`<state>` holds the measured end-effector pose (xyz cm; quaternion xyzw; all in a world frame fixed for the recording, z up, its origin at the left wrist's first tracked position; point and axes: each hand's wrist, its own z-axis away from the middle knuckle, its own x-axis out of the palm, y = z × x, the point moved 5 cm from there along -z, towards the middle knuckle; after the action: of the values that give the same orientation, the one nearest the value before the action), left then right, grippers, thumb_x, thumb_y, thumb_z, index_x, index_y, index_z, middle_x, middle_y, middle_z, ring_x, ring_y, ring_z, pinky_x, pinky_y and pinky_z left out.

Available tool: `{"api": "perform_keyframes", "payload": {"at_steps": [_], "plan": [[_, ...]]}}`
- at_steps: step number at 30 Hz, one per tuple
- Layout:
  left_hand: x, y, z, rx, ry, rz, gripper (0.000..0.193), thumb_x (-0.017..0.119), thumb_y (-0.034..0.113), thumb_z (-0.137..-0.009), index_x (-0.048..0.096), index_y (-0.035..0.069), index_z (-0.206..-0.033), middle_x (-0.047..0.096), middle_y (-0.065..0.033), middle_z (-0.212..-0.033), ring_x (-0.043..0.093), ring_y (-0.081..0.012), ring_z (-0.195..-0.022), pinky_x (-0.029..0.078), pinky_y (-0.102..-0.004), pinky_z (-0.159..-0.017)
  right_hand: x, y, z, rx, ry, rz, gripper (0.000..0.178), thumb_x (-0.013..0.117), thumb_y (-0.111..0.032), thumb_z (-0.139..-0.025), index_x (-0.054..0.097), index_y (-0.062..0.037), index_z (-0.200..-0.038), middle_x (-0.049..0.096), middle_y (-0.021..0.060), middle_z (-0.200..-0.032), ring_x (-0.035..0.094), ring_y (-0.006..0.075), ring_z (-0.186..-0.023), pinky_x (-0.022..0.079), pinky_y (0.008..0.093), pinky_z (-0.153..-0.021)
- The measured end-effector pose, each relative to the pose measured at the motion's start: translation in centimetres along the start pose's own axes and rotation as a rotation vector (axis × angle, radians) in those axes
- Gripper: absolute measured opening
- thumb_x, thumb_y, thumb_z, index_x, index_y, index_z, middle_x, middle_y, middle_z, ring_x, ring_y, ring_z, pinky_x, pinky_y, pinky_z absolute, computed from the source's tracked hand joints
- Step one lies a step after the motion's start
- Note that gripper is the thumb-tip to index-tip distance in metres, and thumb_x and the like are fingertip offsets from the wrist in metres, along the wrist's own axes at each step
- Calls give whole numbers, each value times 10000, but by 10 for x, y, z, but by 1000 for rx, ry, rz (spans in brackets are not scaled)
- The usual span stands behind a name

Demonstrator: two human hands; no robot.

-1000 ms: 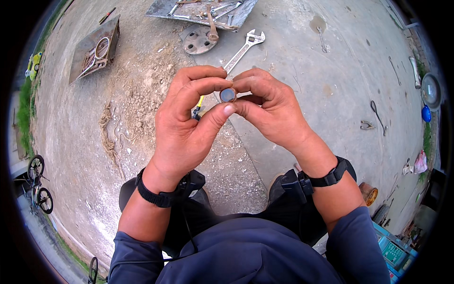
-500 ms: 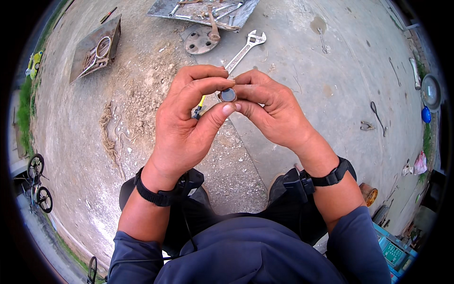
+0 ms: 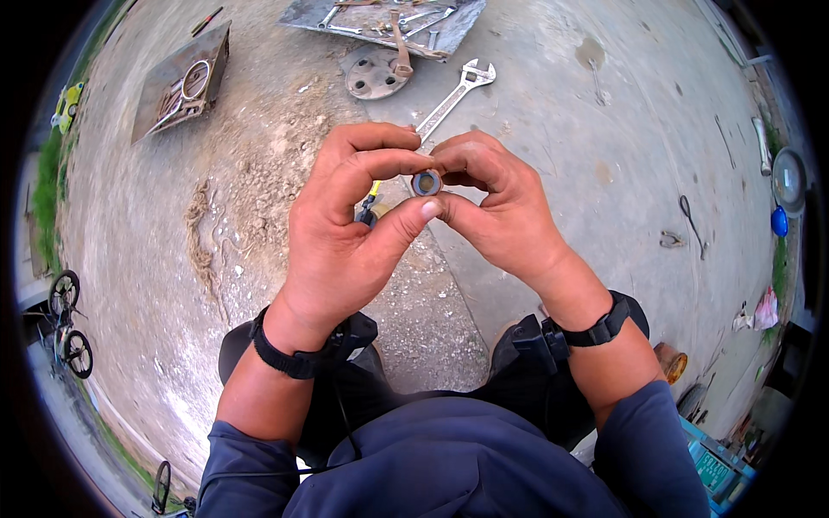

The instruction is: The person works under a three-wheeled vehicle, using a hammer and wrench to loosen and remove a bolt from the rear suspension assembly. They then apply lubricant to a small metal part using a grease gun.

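Note:
Between my fingertips is a small round metal piece (image 3: 427, 182), like a short bushing, with a rusty rim and a greyish ring around a brownish centre. My left hand (image 3: 345, 220) pinches it from the left, thumb below and fingers curved above. From the right, my right hand (image 3: 509, 211) grips it with thumb and bent forefinger. Beyond the hands a large adjustable wrench (image 3: 447, 102) lies on the concrete, its handle end hidden by my fingers. Something yellow and black (image 3: 370, 205) shows partly behind my left hand.
At the far side, a metal tray (image 3: 302, 12) bears wrenches, and a hammer (image 3: 401, 52) rests by a round plate with holes (image 3: 367, 76). Another tray (image 3: 154, 99) stands far left. Rope (image 3: 199, 242) lies beside loose dirt. Pliers (image 3: 671, 239) are on the right.
The round piece has tilted, showing a ringed face with a brownish centre instead of a dark flat one. Both hands have shifted slightly right and nearer to me, still gripping it.

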<state>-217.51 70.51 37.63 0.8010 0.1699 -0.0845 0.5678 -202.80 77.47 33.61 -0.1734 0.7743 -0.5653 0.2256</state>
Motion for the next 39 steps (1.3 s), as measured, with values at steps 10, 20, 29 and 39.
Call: {"api": "perform_keyframes", "payload": {"at_steps": [10,20,29,39], "plan": [[-19,24,15,-63,68,-125,341,808,11,-756,677,52,-1068,613,-147,-1167,608,-310,-1141,497,-386,-950,17,-20,4,38,-45,182,293,744,9,-694,672,-88,-962,672,89,-1036,671,280,-956,545,358,-806],[-76,90,34,-190,254,-81,360,819,22,-729,678,46,-1059,616,-151,-1152,616,-337,-1122,523,-403,-902,59,-105,4,139,-111,120,304,723,41,-710,683,-41,-1000,659,164,-1087,668,323,-1024,545,384,-857],[-184,252,37,-310,416,-120,339,818,25,-738,677,42,-1046,617,-153,-1148,626,-323,-1096,534,-374,-867,101,-288,-41,81,-270,181,316,787,-2,-670,685,-73,-960,673,120,-1065,669,306,-1004,551,372,-833],[-353,452,23,-246,560,-231,292,787,-9,-789,615,25,-1022,590,-154,-1194,576,-297,-1190,464,-393,-996,170,-529,-107,-80,-330,113,296,858,-94,-702,684,-61,-939,686,116,-1048,681,278,-993,547,354,-815]]}}
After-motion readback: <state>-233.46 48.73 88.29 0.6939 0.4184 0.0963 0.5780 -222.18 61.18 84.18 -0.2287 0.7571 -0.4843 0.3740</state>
